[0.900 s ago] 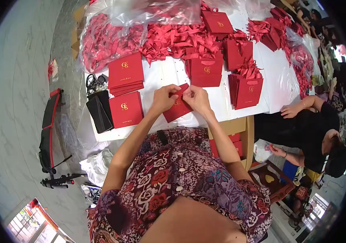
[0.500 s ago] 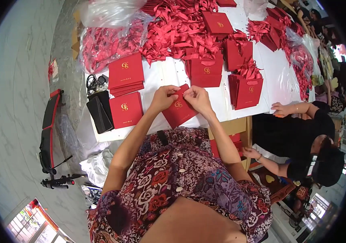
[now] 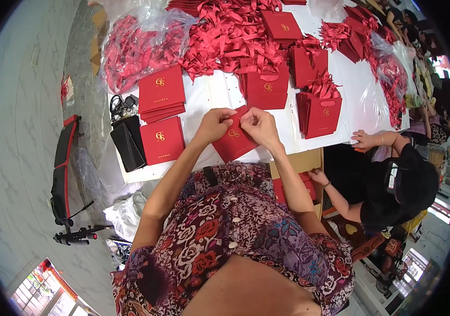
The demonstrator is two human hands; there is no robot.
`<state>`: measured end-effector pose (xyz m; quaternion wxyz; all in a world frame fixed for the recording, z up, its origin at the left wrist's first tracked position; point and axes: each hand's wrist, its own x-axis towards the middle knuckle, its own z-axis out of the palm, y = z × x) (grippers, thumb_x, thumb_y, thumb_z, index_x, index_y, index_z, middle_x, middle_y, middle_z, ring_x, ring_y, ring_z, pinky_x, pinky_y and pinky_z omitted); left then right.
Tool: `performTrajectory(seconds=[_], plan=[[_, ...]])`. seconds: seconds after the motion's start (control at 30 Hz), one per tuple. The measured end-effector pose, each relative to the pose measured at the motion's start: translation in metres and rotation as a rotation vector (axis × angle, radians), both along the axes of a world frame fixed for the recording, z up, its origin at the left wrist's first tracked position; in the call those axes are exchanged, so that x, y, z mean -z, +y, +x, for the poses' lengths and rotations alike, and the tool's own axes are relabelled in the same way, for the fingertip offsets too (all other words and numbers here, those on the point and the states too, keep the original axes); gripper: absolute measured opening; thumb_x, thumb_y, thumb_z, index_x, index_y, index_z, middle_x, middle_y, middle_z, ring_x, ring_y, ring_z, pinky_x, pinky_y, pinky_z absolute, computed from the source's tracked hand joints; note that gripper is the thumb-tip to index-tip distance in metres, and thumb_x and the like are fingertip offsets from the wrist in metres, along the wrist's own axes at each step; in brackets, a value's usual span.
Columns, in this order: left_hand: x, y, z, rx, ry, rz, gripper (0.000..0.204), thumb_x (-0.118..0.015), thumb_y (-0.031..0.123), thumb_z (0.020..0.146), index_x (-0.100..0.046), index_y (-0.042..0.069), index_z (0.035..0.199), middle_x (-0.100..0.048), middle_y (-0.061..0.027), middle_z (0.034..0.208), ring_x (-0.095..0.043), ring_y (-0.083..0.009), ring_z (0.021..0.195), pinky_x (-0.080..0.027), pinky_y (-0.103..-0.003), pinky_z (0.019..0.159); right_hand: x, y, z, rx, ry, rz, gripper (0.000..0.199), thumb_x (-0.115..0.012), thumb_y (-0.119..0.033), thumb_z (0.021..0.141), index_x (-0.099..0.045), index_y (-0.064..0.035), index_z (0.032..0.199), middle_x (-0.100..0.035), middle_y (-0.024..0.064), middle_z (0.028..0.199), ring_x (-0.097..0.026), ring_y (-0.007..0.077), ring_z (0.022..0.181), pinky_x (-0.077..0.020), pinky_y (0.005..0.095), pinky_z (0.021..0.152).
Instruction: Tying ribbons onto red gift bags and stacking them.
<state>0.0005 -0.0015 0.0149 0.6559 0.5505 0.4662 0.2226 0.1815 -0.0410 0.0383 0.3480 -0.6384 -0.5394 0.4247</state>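
Observation:
A flat red paper gift bag (image 3: 235, 143) with gold printing lies tilted in front of me near the table's front edge. My left hand (image 3: 215, 125) pinches its upper left edge between thumb and fingers. At its upper edge, my right hand (image 3: 261, 128) is closed, thumb against fingertips; anything small between those fingertips is hidden. Left of my hands are a stack of flat red bags (image 3: 161, 90) and another red bag (image 3: 162, 141). Beyond my right hand stand red bags with ribbon handles (image 3: 268, 87), and more such bags (image 3: 322, 117) are to the right.
A heap of red ribbons (image 3: 235, 39) covers the table's far middle, beside a clear plastic bag of ribbons (image 3: 143, 50). A black case (image 3: 128, 143) and cables (image 3: 124, 107) lie at the left edge. A co-worker (image 3: 401, 184) bends beside a cardboard box (image 3: 301, 160) on the right.
My hands stay at the bag's upper edge, with only slight shifts of the right fingers. The co-worker's lower hand has moved up and left to the cardboard box, and their head has shifted.

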Motion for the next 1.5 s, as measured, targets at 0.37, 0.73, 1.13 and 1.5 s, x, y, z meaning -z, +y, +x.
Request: performTrajectory(seconds=[0.37, 0.73, 1.13, 1.5], plan=[[-0.034, -0.011, 0.01, 0.049, 0.465, 0.692, 0.027, -0.064, 0.005, 0.079, -0.071, 0.006, 0.105, -0.069, -0.0188, 0.081, -0.068, -0.0294, 0.068, -0.053, -0.037, 0.068, -0.008, -0.008, -0.019, 0.066, -0.285, 0.214, 0.01, -0.067, -0.007, 0.078, -0.064, 0.0019, 0.08, -0.065, 0.0062, 0.067, -0.058, 0.0101, 0.06, -0.0484, 0.0258, 0.058], [-0.031, 0.009, -0.004, 0.047, -0.179, -0.093, 0.028, -0.054, -0.01, 0.086, -0.065, -0.003, 0.111, -0.069, -0.005, 0.097, -0.063, -0.0105, 0.087, -0.051, -0.024, 0.078, -0.031, -0.008, 0.018, -0.041, 0.13, -0.084, 0.009, -0.07, -0.007, 0.078, -0.068, 0.0004, 0.082, -0.065, 0.0015, 0.07, -0.056, 0.0051, 0.064, -0.0471, 0.0214, 0.061], [-0.048, -0.006, -0.003, 0.049, 0.014, 0.128, 0.025, -0.058, -0.004, 0.087, -0.065, 0.0, 0.111, -0.071, -0.0075, 0.094, -0.064, -0.0089, 0.085, -0.051, -0.023, 0.077, -0.029, -0.007, -0.008, 0.014, 0.042, -0.01, 0.006, -0.067, -0.005, 0.08, -0.066, 0.0003, 0.081, -0.064, 0.0001, 0.07, -0.055, 0.0043, 0.064, -0.0447, 0.0207, 0.059], [-0.053, -0.013, -0.006, -0.054, 0.287, 0.401, 0.026, -0.062, 0.002, 0.082, -0.069, 0.005, 0.106, -0.073, -0.0134, 0.088, -0.071, -0.0232, 0.077, -0.054, -0.031, 0.07, -0.043, -0.001, -0.026, -0.11, -0.281, 0.314, 0.01, -0.065, -0.005, 0.077, -0.058, 0.002, 0.078, -0.062, 0.0152, 0.071, -0.063, 0.0288, 0.063, -0.0513, 0.0355, 0.06]])
